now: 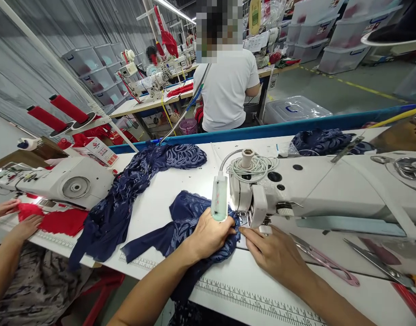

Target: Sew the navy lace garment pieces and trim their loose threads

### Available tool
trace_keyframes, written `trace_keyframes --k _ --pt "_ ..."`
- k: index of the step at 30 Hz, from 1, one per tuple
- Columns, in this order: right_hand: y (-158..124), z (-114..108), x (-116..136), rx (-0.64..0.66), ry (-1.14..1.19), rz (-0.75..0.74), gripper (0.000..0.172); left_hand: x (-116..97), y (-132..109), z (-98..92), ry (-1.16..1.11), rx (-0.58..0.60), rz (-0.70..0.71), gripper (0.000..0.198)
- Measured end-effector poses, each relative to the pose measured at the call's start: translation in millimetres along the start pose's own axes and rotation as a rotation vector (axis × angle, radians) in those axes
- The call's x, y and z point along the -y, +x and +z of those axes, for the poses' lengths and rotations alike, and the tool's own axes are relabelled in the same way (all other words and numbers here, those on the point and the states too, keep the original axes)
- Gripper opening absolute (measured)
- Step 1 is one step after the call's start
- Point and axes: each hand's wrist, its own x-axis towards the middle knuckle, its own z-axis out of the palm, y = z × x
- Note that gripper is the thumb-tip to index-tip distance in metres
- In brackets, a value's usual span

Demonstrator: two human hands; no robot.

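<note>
Navy lace fabric (186, 217) lies bunched under the head of a white sewing machine (309, 181), with a plain navy strip (148, 242) trailing left. My left hand (211, 233) is closed on the fabric just left of the presser foot (242, 214), its fingers curled into the folds. A small lamp (219, 199) hangs in front of that hand. Right of the needle area, my right hand (274, 253) rests low on the machine bed. Its fingers are stretched out and the fingertips touch or nearly touch the fabric's right edge; the contact is partly hidden.
More navy lace pieces (126, 192) lie at left. Pink-handled scissors (326, 262) and larger shears (380, 262) sit at right. A printed ruler (255, 299) follows the front edge. A co-worker's hands (27, 226) hold red fabric (63, 222) at left; another person (226, 90) sits ahead.
</note>
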Motion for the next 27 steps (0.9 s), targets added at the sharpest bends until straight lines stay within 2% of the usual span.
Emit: trace_keyframes --k 5,10,17,27 --pt "0.6 -0.7 1.8 0.019 -0.002 0.002 0.036 0.5 5.2 1.8 0.007 -0.025 0.024 0.024" --pt "1.0 -0.9 2.9 0.031 0.035 -0.032 0.035 2.2 7.1 0.1 -0.153 -0.11 -0.031 0.019" --pt "3.6 -3.5 5.2 0.033 0.103 -0.071 0.034 2.6 5.1 0.9 -0.208 -0.04 -0.016 0.017" --pt "2.1 -6.5 2.4 0.083 0.105 -0.09 0.032 6.2 1.2 -2.5 -0.244 -0.042 -0.008 0.022"
